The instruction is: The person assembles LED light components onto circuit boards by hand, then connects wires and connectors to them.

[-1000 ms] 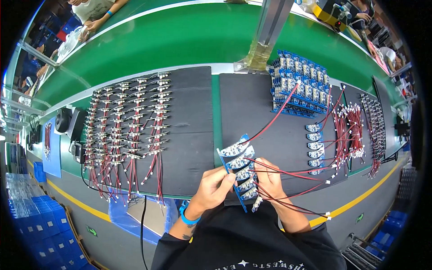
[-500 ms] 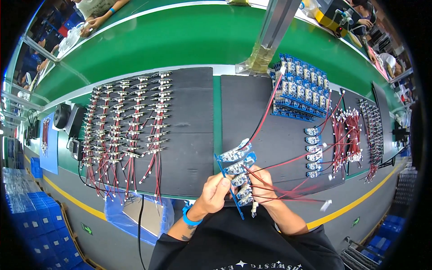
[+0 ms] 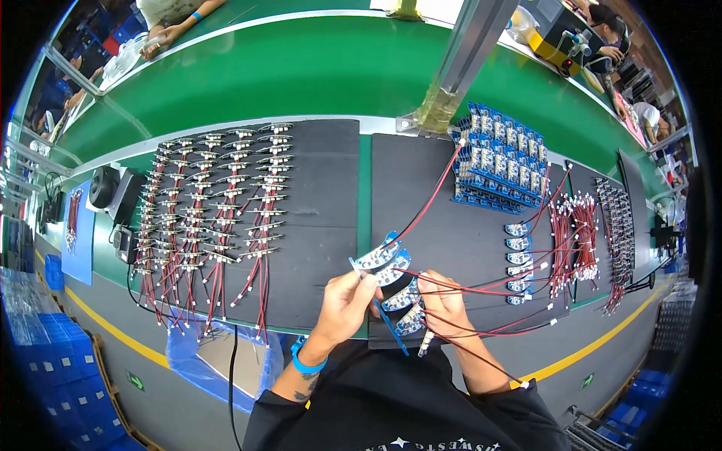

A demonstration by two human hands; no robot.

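In front of my chest, a blue circuit board panel [image 3: 377, 260] with several small curved boards is held between both hands. My left hand [image 3: 344, 307] pinches its left edge strip between thumb and fingers. My right hand [image 3: 444, 299] is closed at the panel's right side, on a small circuit board [image 3: 406, 297] whose far end is partly hidden by the fingers. Red and black wires [image 3: 423, 212] run from the boards, one pair rising away from me, others trailing right past my right hand. White plugs end the wires.
Black mats [image 3: 323, 225] cover the bench. Wired boards lie in rows [image 3: 226, 199] on the left. A stack of blue board panels [image 3: 500, 154], another panel [image 3: 518, 263] and wire bundles [image 3: 575, 240] are at right. A metal post [image 3: 459, 68] stands behind; people work across the green conveyor [image 3: 301, 71].
The held panel has tilted, and its upper boards have moved slightly left. My right hand has shifted a little toward the far side. The trailing wires have swung, some now hanging lower at right.
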